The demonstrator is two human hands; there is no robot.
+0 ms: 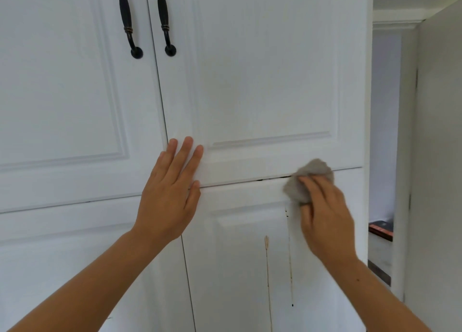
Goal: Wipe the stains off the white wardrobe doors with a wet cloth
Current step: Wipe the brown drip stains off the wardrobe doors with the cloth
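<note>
Grey cloth point(308, 175) bunched under the curled right hand point(327, 216), pressed on the door seam point(237, 180) at 4 o'clock, above brown drips point(267, 256) toward 6, left hand point(170, 196) flat and straight-fingered at 9 of it, likely steadying the upper door point(262, 81).
</note>
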